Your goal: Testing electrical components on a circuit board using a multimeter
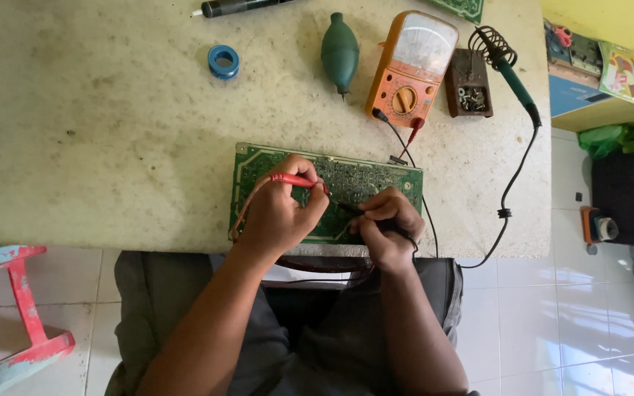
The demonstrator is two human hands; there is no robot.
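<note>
Both hands are closed around probes: the left hand pinches the red probe, the right hand grips the black probe, tips down on the green circuit board lying at the worktop's near edge. The orange meter sits beyond it.

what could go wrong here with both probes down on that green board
The circuit board lies loose at the table edge, so pressure from the left hand or right hand might shift it. The red probe tip could slip across neighbouring joints. The meter leads trail loosely and might snag.
</note>
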